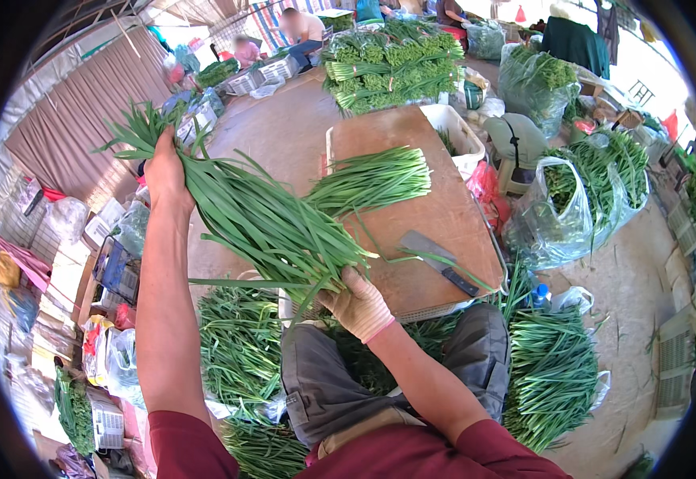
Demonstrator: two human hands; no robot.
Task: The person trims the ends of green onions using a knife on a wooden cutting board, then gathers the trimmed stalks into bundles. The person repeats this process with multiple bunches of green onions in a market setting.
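A long bunch of garlic chives (264,221) stretches slantwise between my two hands. My bare left hand (167,173) is closed around its leafy end, up at the left. Lower down, my right hand (357,304), in a pale knit glove, grips the stem end, with its thumb on top and the fingers partly hidden beneath. Beyond the bunch is a brown wooden board (408,132), on which lies a trimmed pile of chives (378,179). A cleaver (438,260) with a black handle rests flat near the board's right edge, a few loose leaves beside and across it.
Loose chives are heaped left (240,353) and right (554,371) of my legs. A white crate (471,141) adjoins the board's far right side. Plastic bags of greens (581,203) stand at the right. Farther back are stacked bundled greens (393,66) and seated people (303,33).
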